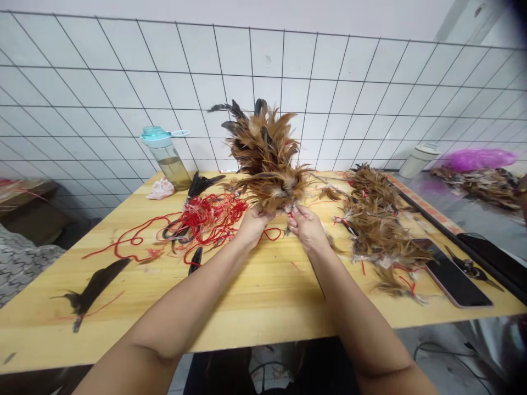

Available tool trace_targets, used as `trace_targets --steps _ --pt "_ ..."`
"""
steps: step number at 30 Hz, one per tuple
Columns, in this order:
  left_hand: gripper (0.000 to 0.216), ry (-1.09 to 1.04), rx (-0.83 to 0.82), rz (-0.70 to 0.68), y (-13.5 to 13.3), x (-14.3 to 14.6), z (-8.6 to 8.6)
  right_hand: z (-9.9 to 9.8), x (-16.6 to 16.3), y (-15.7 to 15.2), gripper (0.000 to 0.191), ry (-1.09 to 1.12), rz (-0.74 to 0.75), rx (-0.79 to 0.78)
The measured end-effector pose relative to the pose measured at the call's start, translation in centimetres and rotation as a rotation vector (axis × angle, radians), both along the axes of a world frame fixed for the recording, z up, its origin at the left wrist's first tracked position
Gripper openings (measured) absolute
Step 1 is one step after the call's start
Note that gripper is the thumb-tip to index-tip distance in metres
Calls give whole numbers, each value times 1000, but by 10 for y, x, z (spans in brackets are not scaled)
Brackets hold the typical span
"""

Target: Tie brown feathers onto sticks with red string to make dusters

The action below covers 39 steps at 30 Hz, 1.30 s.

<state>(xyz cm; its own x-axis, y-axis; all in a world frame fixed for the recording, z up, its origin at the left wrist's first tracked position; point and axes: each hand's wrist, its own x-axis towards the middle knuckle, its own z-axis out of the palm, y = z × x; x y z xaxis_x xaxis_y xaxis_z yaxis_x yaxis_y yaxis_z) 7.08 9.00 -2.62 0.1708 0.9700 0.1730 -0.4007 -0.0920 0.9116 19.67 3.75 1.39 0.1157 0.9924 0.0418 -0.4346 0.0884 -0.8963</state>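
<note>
A thick bundle of brown and black feathers (263, 145) stands upright in front of me over the middle of the table. My left hand (253, 226) is closed around the lower left of the bundle, its fingertips partly hidden by feathers. At the pale base of the feathers, my right hand (305, 225) pinches with thumb and fingers, where a bit of red string (292, 212) shows. Left of the hands lies a tangled heap of red string (206, 219), with black scissor handles (178, 235) partly under it. Several tied feather bunches (374, 219) lie in a row on the right.
On the wooden table (255, 312) are a blue-lidded bottle (171, 159), a crumpled pinkish bag (160, 188), a loose black feather (99, 285), a phone (459, 280) and small scissors (471, 267). A tiled wall (123, 88) rises behind. A glass-like surface at right bears more feathers (481, 186).
</note>
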Motion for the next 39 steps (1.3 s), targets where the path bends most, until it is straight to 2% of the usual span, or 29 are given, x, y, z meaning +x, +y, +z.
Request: trace_targets --steps 5,12,16,22,26,30,32,35,39 --pt "33 24 -74 65 -1 -1 3 2 -2 -2 44 0 13 -21" --pt "42 4 -22 47 2 1 3 0 -4 -3 39 -65 53 4" --pt "39 126 20 25 -2 -3 6 -2 6 2 41 -159 37 35" --pt "21 367 129 -35 -7 -7 1 -16 22 18 42 -333 -99 47" --pt "16 289 115 -13 -10 -1 -3 -27 25 24 39 -400 -129 48" --pt "14 56 -91 -107 -13 6 -4 -38 28 28 38 -511 -188 80" --pt "11 25 -139 -81 -14 8 -3 -43 29 29 37 -572 -189 85" --pt "13 41 -85 -14 -19 11 1 -44 28 27 36 -698 -215 96" --pt "33 36 -43 -77 -27 17 7 -35 21 17 34 -1036 -301 77"
